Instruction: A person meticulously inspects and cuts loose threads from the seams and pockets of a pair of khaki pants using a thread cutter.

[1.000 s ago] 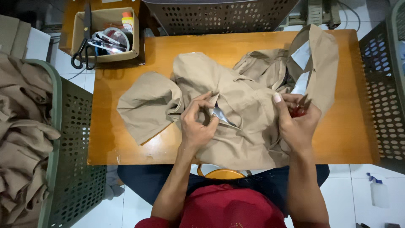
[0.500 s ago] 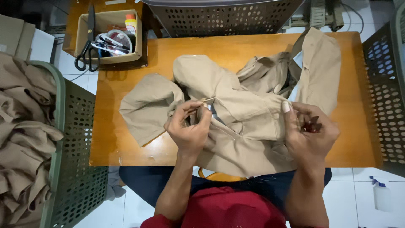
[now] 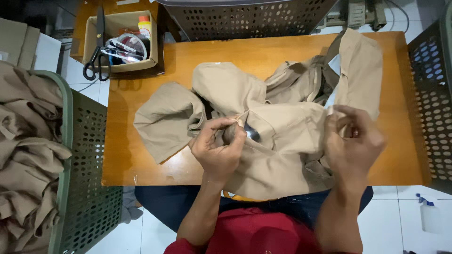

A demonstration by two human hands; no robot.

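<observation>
The person is sitting at a wooden table with a beige garment spread loosely over its middle. The left hand is pinching a fold of the cloth, fingers closed narrow around the fabric, with a small dark metal tool poking out just beside them; whether that hand is gripping the tool too, I cannot tell. The right hand is curling tightly over another bunch of the cloth near the garment's right side, fingers closed on it.

What could be going wrong here, to my eye: the tool's tip is lying right against the fabric and close to the left fingertips, so a slip might be nicking the cloth or the skin. The near hem of the garment is hanging over the table's front edge into the lap, so its weight may be dragging the piece off.

For room, bare wood is showing left of the garment and along the far edge. A green basket heaped with more beige cloth is crowding the left side, a grey crate is pressing against the right, and a cardboard box holding scissors is sitting at the far left corner.
</observation>
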